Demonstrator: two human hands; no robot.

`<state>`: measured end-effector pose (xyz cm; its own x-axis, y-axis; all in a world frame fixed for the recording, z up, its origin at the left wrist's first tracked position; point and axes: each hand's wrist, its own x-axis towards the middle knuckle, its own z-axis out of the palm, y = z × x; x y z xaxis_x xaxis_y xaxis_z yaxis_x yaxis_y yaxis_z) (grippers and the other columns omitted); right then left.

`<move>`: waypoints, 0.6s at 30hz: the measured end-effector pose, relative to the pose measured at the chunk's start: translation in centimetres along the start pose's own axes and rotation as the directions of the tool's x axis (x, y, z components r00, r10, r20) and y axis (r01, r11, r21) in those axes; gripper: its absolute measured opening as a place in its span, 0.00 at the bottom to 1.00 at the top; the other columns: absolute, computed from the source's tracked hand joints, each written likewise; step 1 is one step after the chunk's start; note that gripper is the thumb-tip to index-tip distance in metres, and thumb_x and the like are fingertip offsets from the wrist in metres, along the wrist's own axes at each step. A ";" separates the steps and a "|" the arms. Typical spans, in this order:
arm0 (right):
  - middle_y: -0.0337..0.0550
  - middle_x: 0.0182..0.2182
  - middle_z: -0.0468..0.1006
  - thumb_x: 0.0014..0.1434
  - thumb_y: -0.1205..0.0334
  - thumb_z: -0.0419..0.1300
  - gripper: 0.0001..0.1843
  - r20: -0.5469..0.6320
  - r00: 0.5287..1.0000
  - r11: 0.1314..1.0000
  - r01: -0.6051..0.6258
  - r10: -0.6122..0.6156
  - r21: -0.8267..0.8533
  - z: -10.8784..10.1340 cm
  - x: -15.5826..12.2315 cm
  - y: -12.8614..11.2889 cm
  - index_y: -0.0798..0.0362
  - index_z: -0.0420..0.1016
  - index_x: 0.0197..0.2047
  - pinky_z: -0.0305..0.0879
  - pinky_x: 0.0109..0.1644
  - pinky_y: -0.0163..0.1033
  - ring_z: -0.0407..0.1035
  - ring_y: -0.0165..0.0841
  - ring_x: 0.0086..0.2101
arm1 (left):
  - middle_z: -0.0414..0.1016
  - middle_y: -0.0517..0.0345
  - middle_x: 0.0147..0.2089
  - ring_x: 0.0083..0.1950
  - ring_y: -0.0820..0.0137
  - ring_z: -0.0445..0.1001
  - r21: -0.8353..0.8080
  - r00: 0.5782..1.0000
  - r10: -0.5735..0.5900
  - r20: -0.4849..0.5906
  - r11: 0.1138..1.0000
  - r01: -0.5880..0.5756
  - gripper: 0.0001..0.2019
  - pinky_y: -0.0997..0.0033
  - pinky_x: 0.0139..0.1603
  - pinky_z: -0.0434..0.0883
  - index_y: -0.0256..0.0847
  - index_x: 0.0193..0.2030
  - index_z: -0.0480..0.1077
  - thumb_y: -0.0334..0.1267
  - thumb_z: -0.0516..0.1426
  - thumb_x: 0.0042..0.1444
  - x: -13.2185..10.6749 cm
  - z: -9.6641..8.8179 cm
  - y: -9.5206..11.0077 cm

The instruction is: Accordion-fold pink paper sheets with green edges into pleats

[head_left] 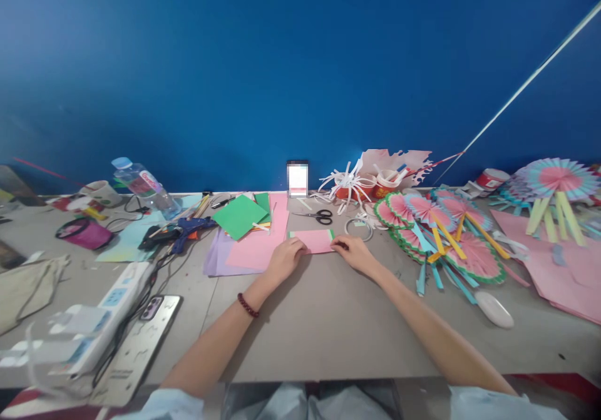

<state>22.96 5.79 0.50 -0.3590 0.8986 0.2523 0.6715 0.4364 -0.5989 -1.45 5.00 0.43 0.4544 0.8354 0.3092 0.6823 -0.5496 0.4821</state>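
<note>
A small pink paper piece (315,241) with green edges lies on the grey table (328,320) in front of me. My left hand (284,259) rests on its left end, fingers curled down onto the paper. On the right end sits my right hand (353,252), fingertips pinched at the paper's corner. A red bead bracelet is on my left wrist.
Pink, purple and green sheets (248,232) lie left of the paper, with a blue glue gun (188,229), a power strip (89,332) and a phone (154,310) farther left. Scissors (319,216) and a tape ring (359,228) lie behind. Folded paper fans (441,232) crowd the right.
</note>
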 end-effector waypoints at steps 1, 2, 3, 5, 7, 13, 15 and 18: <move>0.43 0.30 0.80 0.59 0.66 0.56 0.08 -0.013 1.000 1.000 -0.008 0.008 0.005 0.2 0.0 0.1 0.52 0.76 0.33 0.67 0.37 0.36 0.72 0.33 0.32 | 0.76 0.56 0.38 0.42 0.68 0.73 -0.006 1.000 0.003 -0.005 1.000 -0.003 0.09 0.70 0.42 0.68 0.40 0.35 0.72 0.32 0.51 0.63 0.0 0.0 -0.1; 0.43 0.30 0.80 0.58 0.66 0.56 0.08 -0.026 1.000 1.000 -0.013 0.013 0.010 0.4 0.1 0.1 0.52 0.76 0.33 0.67 0.37 0.37 0.72 0.33 0.32 | 0.75 0.56 0.38 0.42 0.68 0.73 -0.007 1.000 0.008 -0.009 1.000 -0.008 0.09 0.69 0.43 0.68 0.40 0.35 0.72 0.32 0.51 0.63 0.0 0.0 -0.1; 0.43 0.30 0.80 0.58 0.67 0.55 0.07 -0.037 0.999 1.000 -0.016 0.016 0.015 0.5 0.1 0.1 0.52 0.76 0.33 0.67 0.38 0.37 0.72 0.33 0.32 | 0.75 0.55 0.38 0.42 0.68 0.73 -0.010 1.000 0.015 -0.011 1.000 -0.015 0.09 0.69 0.43 0.68 0.40 0.35 0.72 0.33 0.51 0.63 0.0 0.0 -0.1; 0.44 0.31 0.80 0.58 0.67 0.55 0.07 -0.054 0.998 1.000 -0.017 0.018 0.022 0.8 0.2 0.2 0.53 0.75 0.33 0.67 0.40 0.38 0.72 0.33 0.32 | 0.75 0.56 0.38 0.42 0.68 0.72 -0.024 0.999 0.033 -0.008 0.999 -0.034 0.07 0.69 0.43 0.68 0.40 0.36 0.72 0.36 0.53 0.63 0.1 -0.1 -0.2; 0.44 0.31 0.79 0.58 0.68 0.55 0.07 -0.060 0.998 1.000 -0.013 0.015 0.027 1.0 0.3 0.2 0.53 0.75 0.34 0.67 0.40 0.38 0.71 0.33 0.32 | 0.75 0.56 0.38 0.42 0.68 0.72 -0.040 0.999 0.047 -0.005 0.998 -0.047 0.07 0.70 0.42 0.68 0.40 0.35 0.71 0.38 0.55 0.62 0.1 -0.2 -0.2; 0.44 0.32 0.78 0.60 0.64 0.54 0.08 -0.055 0.998 0.999 0.018 -0.016 0.037 0.8 0.0 0.3 0.52 0.75 0.35 0.67 0.41 0.38 0.71 0.33 0.33 | 0.74 0.56 0.37 0.40 0.68 0.72 0.010 0.996 0.087 -0.033 0.996 -0.087 0.07 0.70 0.40 0.68 0.40 0.35 0.71 0.38 0.54 0.62 0.1 0.2 -0.3; 0.43 0.31 0.78 0.61 0.62 0.55 0.08 -0.049 0.998 0.999 0.030 -0.028 0.040 0.5 -0.2 0.3 0.52 0.75 0.35 0.67 0.41 0.38 0.71 0.33 0.33 | 0.74 0.56 0.37 0.40 0.68 0.71 0.043 0.993 0.111 -0.039 0.993 -0.109 0.07 0.70 0.40 0.68 0.40 0.35 0.70 0.38 0.54 0.63 0.0 0.3 -0.3; 0.43 0.31 0.77 0.61 0.59 0.57 0.09 -0.046 0.998 0.998 0.053 -0.051 0.034 0.3 -0.3 0.3 0.52 0.76 0.38 0.68 0.39 0.38 0.71 0.33 0.33 | 0.74 0.55 0.36 0.39 0.68 0.71 0.107 0.989 0.143 -0.036 0.985 -0.139 0.08 0.69 0.40 0.68 0.40 0.35 0.70 0.37 0.53 0.63 0.0 0.5 -0.3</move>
<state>23.06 5.63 -0.02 -0.3623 0.8763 0.3175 0.6294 0.4813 -0.6101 -1.36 5.16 -0.09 0.5266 0.7477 0.4046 0.6698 -0.6580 0.3441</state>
